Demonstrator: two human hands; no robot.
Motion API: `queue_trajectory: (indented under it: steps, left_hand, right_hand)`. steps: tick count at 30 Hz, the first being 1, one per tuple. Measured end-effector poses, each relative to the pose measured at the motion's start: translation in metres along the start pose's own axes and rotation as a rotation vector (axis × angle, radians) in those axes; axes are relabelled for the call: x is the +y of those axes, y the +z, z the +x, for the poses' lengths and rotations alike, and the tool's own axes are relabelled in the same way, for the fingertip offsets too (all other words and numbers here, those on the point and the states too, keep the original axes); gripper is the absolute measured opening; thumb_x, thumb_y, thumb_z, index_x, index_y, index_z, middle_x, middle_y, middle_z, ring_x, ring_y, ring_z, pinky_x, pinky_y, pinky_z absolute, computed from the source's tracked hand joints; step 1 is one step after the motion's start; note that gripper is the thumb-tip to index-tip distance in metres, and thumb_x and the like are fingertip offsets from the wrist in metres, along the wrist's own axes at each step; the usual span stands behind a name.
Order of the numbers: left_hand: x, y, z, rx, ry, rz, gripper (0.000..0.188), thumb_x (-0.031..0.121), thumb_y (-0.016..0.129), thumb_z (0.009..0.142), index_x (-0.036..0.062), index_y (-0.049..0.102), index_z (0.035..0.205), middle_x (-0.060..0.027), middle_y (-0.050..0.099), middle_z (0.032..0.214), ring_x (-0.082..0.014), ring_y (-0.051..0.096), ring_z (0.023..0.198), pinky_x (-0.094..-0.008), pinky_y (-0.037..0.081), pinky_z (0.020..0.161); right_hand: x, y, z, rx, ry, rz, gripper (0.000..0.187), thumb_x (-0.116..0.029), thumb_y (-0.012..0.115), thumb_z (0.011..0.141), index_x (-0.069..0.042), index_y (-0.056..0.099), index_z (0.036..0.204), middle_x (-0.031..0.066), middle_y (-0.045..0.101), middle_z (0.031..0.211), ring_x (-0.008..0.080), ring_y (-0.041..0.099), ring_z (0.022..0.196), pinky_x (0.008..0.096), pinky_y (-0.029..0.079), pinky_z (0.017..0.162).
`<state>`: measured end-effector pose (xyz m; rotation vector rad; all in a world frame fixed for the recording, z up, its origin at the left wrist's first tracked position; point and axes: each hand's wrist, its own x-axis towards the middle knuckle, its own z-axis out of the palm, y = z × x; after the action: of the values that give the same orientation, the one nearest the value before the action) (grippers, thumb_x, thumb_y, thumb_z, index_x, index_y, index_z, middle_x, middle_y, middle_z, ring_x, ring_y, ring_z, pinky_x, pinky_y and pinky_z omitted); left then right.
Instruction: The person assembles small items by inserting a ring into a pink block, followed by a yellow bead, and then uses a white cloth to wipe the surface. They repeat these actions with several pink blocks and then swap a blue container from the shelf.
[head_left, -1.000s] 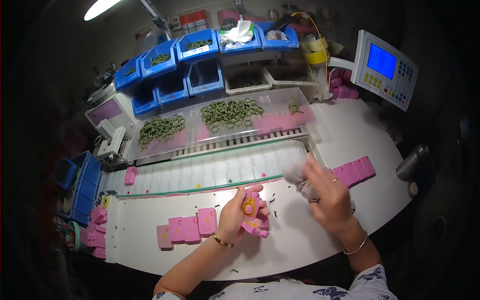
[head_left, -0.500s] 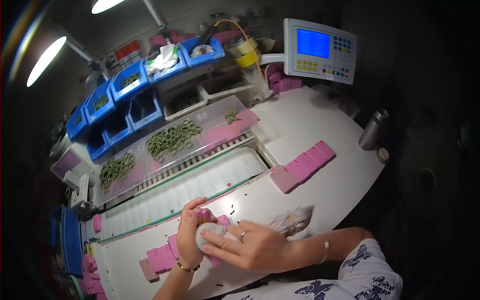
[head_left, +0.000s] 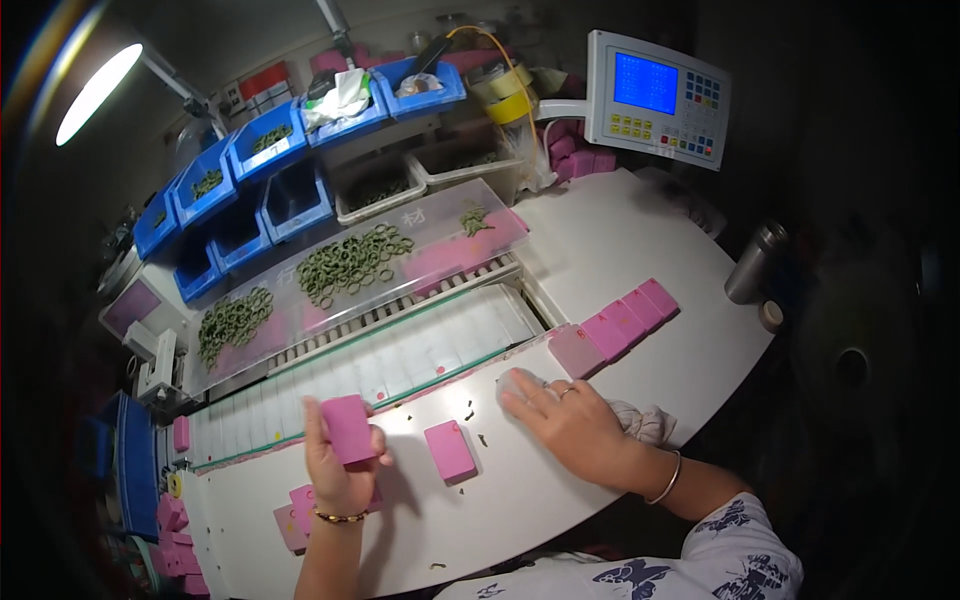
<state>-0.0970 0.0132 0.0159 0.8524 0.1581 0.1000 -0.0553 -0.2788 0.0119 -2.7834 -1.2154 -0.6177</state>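
In my raised left hand (head_left: 345, 475) is a pink rubber block (head_left: 348, 430), flat face up, thumb and fingers gripping its edges. Another pink block lies on the table between my hands (head_left: 450, 451). My right hand (head_left: 570, 420) rests on the white tabletop further right, its fingers closed over a rounded whitish cloth bundle (head_left: 515, 388). Gathered pale cloth (head_left: 645, 422) shows beside that wrist; whether it belongs to the bundle I cannot tell. Partly behind my left wrist lie several more pink blocks (head_left: 292, 528).
A row of pink blocks (head_left: 612, 330) lies at the right. Green rings (head_left: 350, 262) sit on a clear sloping sheet behind a green-edged glass strip (head_left: 400, 392). Blue bins (head_left: 200, 190), a control panel (head_left: 655, 100) and a steel flask (head_left: 757, 262) stand further out. Dark scraps dot the tabletop.
My hands have come apart. My left hand moved left and lifted the pink block, while my right carried the cloth bundle right to the tabletop. The block between them is now uncovered.
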Motion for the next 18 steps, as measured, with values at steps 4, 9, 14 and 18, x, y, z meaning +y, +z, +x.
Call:
queue_trajectory:
  steps: [4, 9, 14, 18]
  left_hand:
    - [-0.025, 0.017, -0.004, -0.020, -0.089, -0.006, 0.046, 0.043, 0.038, 0.103, 0.0006, 0.056, 0.105, -0.0106, 0.061, 0.097, -0.0215, 0.064, 0.076, -0.0431, 0.056, 0.072]
    - [-0.043, 0.037, -0.014, -0.062, 0.039, 0.204, 0.032, 0.033, 0.039, 0.104, 0.0023, 0.047, 0.109, -0.0147, 0.060, 0.106, -0.0247, 0.066, 0.091, -0.0410, 0.054, 0.086]
    - [-0.053, 0.042, -0.022, -0.118, 0.359, 0.334, 0.023, 0.023, 0.055, 0.099, 0.0036, 0.050, 0.111, -0.0088, 0.055, 0.113, -0.0141, 0.054, 0.101, -0.0307, 0.045, 0.093]
    - [-0.041, 0.030, -0.024, -0.188, 0.409, 0.437, 0.023, 0.005, 0.066, 0.090, 0.0013, 0.054, 0.109, -0.0091, 0.055, 0.114, -0.0158, 0.057, 0.104, -0.0327, 0.047, 0.094]
  right_hand:
    - [0.005, -0.010, 0.009, 0.030, -0.028, 0.103, 0.044, -0.010, 0.061, 0.078, -0.005, 0.058, 0.122, 0.0148, 0.054, 0.129, 0.0264, 0.058, 0.094, 0.0363, 0.045, 0.078]
    - [-0.014, -0.018, 0.035, 0.049, 0.005, 0.699, 0.047, -0.016, 0.071, 0.081, -0.003, 0.057, 0.124, 0.0149, 0.058, 0.124, 0.0266, 0.060, 0.096, 0.0354, 0.047, 0.080]
    - [-0.043, -0.017, 0.058, 0.056, 0.221, 1.322, 0.037, -0.012, 0.075, 0.082, -0.003, 0.062, 0.116, 0.0063, 0.064, 0.103, 0.0124, 0.060, 0.090, 0.0260, 0.047, 0.071]
    - [-0.043, -0.005, 0.064, 0.173, 0.155, 1.328, 0.021, -0.010, 0.074, 0.080, -0.002, 0.066, 0.098, 0.0047, 0.066, 0.088, 0.0140, 0.060, 0.078, 0.0265, 0.046, 0.068]
